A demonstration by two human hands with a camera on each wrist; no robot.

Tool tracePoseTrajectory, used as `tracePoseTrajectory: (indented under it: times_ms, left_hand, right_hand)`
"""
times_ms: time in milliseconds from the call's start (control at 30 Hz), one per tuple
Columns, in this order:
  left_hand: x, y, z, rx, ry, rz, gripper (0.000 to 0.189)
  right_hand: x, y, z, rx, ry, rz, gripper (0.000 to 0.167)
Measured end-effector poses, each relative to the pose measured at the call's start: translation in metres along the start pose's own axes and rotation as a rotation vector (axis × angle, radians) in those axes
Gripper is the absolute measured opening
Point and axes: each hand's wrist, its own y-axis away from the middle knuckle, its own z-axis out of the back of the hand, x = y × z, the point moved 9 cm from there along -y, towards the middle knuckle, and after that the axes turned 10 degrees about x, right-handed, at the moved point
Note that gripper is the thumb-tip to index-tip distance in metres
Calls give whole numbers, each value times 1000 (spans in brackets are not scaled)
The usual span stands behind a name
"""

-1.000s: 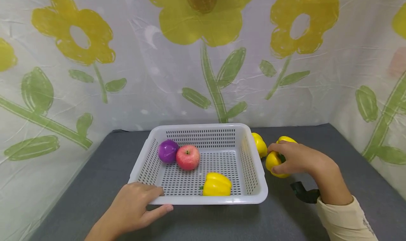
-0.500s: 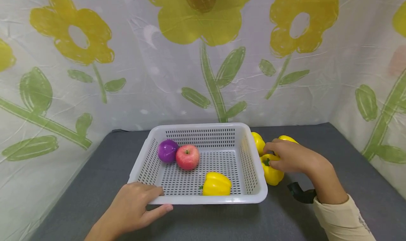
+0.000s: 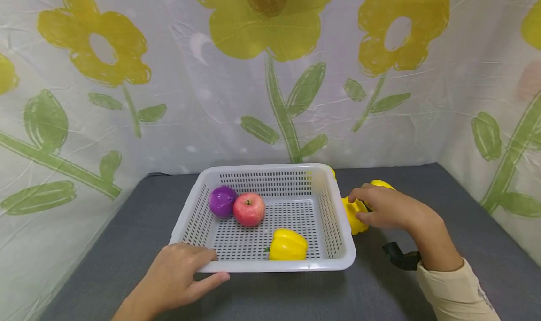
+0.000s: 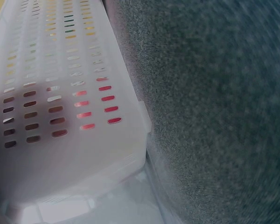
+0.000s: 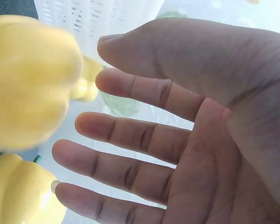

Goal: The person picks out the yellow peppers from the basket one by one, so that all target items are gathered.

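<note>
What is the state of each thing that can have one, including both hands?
Basket, upright, uncovered.
Left hand, holding the basket rim.
Right hand, fingers relaxed, holding nothing.
Purple item, inside basket.
Apple, whole, stem upward, inside basket.
Inside pepper, lying on its side.
Outer pepper, beside basket, ungripped.
Rear pepper, partly hidden by right hand.
Yellow object, mostly hidden behind basket.

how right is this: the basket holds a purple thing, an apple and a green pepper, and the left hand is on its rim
Not quite: the pepper in the basket is yellow, not green, as the head view shows. The rest stands.
</note>
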Motion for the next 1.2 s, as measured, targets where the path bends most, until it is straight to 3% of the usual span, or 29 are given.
tracePoseTrajectory:
  times_ms: [633,1000,1200]
  left_hand:
    - [1,0,-1,18,7,16,37]
    - [-2,-1,2,-31,-7,-29,43]
    - [-1,-1,1,4,2,-6,41]
  right_hand:
    - [1,3,1,10,-17,-24,33]
    - [8,7,7,-27,16,21,34]
    - [14,7,9,-18,3,51,32]
